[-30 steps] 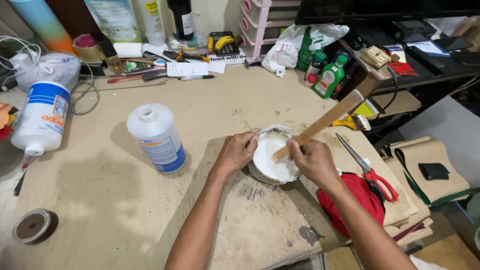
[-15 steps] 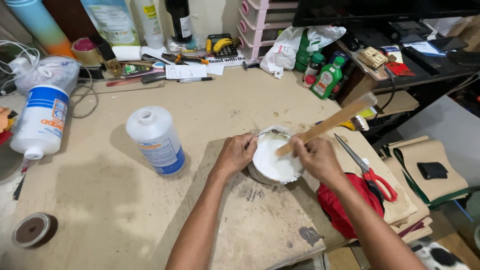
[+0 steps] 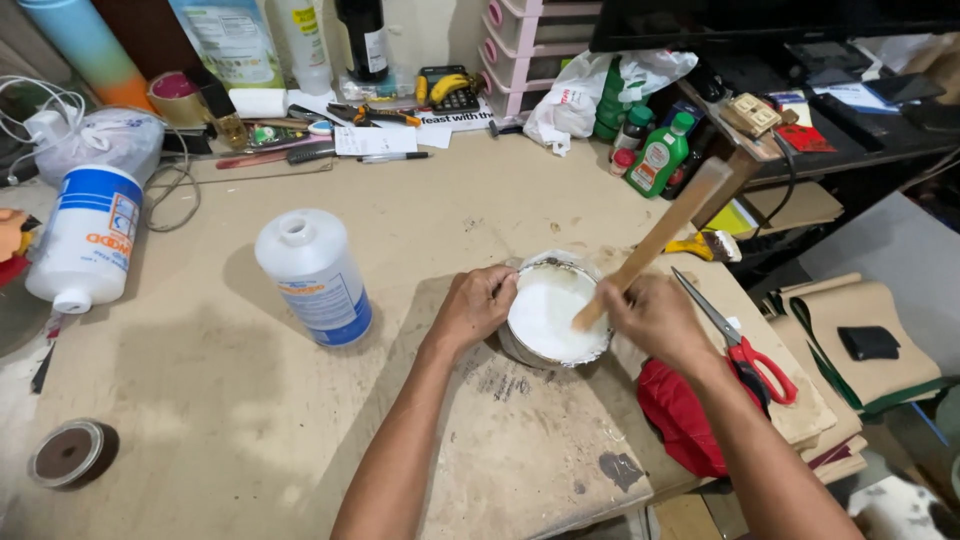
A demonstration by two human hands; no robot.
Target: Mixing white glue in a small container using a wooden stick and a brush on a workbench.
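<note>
At the middle of the worn wooden bench [image 3: 250, 420], you had a small round tin [image 3: 553, 318] of thick white liquid [image 3: 545, 310] sitting on a scuffed board [image 3: 520, 430]. Your left hand [image 3: 478, 305] cupped the tin's near-left side, fingers curled snug against its metal wall to steady it. Your right hand [image 3: 650, 318] was closed around the lower part of a flat wooden stick [image 3: 655, 240], whose tip dipped into the white liquid at the right edge of the tin while its long end slanted up and away to the right.

By my reading, you were at the stirring stage, and the liquid looked smooth and opaque, with no lumps that I could make out. Any further stroke would have called for a firm brace from the left hand, since the tin looked light and shallow and the stick was long enough to lever it over.

Just left of the tin stood an open white plastic bottle [image 3: 312, 275] with a blue label, cap off. A larger white and blue bottle [image 3: 85, 235] lay on its side well to the left. Red-handled scissors [image 3: 740, 340] rested just beside your right wrist, over a crumpled red cloth [image 3: 680, 420]. A dark round lid [image 3: 66, 452] lay near the bench's left corner.
</note>
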